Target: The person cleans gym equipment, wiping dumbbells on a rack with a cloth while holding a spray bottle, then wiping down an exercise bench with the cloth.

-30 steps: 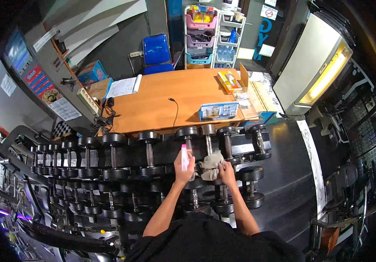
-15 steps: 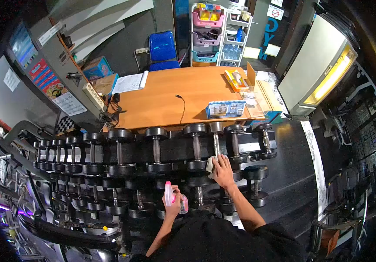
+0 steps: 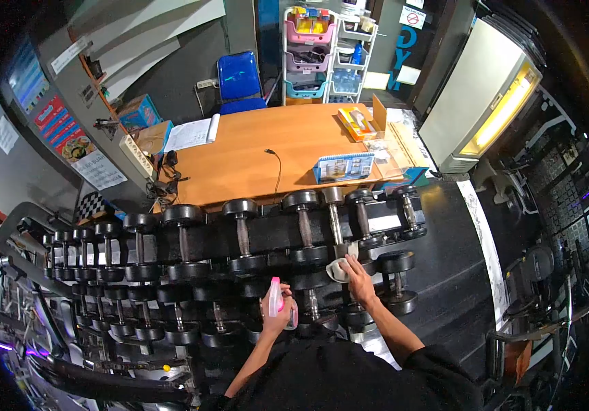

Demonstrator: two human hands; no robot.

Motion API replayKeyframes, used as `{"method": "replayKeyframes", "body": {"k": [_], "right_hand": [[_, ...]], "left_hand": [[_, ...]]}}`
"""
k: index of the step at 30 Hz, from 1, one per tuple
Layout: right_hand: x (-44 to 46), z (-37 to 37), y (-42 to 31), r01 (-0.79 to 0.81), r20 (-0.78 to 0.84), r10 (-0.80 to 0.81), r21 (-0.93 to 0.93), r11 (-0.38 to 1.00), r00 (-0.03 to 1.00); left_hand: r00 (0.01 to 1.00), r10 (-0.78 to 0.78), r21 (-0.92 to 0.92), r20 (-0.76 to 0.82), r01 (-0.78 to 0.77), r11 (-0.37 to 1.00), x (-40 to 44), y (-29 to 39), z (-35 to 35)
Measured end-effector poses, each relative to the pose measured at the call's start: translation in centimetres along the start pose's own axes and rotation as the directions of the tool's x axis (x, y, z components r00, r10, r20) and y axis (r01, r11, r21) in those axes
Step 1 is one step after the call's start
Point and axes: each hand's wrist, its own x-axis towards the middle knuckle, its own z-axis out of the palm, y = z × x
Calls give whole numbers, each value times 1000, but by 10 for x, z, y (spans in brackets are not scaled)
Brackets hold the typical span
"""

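My left hand (image 3: 277, 314) is wrapped round a clear spray bottle with a pink top (image 3: 275, 296), held upright over the lower row of dumbbells. My right hand (image 3: 359, 279) presses a pale cloth (image 3: 339, 270) onto the near end of a chrome dumbbell (image 3: 335, 220) in the upper row. The cloth covers most of that end. Black dumbbells lie on both sides, one just left (image 3: 305, 228) and one just right (image 3: 363, 219) of the chrome one.
Beyond the rack is an orange desk (image 3: 240, 157) with a desk calendar (image 3: 344, 168), a notebook (image 3: 192, 133) and a cable. Behind it are a blue chair (image 3: 240, 77) and a basket shelf (image 3: 308, 58). A lit fridge (image 3: 472, 96) stands at the right.
The cloth has left the chrome dumbbell's handle for its near end, with my right hand on it. My left hand and the bottle have dropped away from the cloth to the lower left.
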Motion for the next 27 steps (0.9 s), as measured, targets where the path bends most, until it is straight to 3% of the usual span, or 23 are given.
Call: {"method": "replayKeyframes", "body": {"k": [2, 3, 4, 6, 9, 10, 12, 14, 16, 18, 21, 24, 27], "right_hand": [[-21, 4, -2, -283, 129, 255, 324, 903, 958], [-36, 15, 3, -218, 79, 204, 459, 861, 976], [-42, 13, -3, -287, 128, 260, 527, 800, 957], [-45, 7, -14, -218, -25, 273, 532, 818, 962], [-10, -13, -30, -220, -302, 363, 418, 881, 882], [7, -27, -41, -252, -334, 445, 487, 836, 831], [33, -20, -28, -286, -418, 487, 457, 842, 767], [54, -4, -13, -386, -358, 529, 401, 831, 769], [66, 0, -13, -480, -266, 490, 105, 871, 830], [69, -2, -17, -372, -379, 320, -72, 925, 868], [71, -9, -25, -303, -435, 229, -109, 947, 871], [64, -3, -25, -118, -266, 93, -79, 990, 959], [58, -4, -23, -128, -265, 117, -24, 991, 957]], "left_hand": [[1000, 0, 19, 6, 0, 1000, -3, 0, -5], [1000, 0, 40, 4, 0, 999, -5, 0, -7], [1000, 1, 35, 3, -1, 999, -8, 1, -10], [998, -60, -12, -27, 60, 998, -11, 1, -15], [998, -55, 9, -25, 56, 998, -16, 1, -20], [997, -68, 7, -27, 68, 998, -16, 3, -20], [998, -67, 0, -17, 67, 998, -16, 2, -20], [1000, -26, 17, -2, 26, 1000, -15, 1, -18], [999, -40, 46, -1, 40, 998, -17, 5, -16], [999, -49, 76, -10, 50, 996, -18, 12, -16], [996, -56, 51, -67, 60, 997, -27, 15, -18], [995, -75, -48, -72, 72, 996, -35, 11, -17], [993, -110, -11, -41, 109, 994, -37, 6, -10]]}}
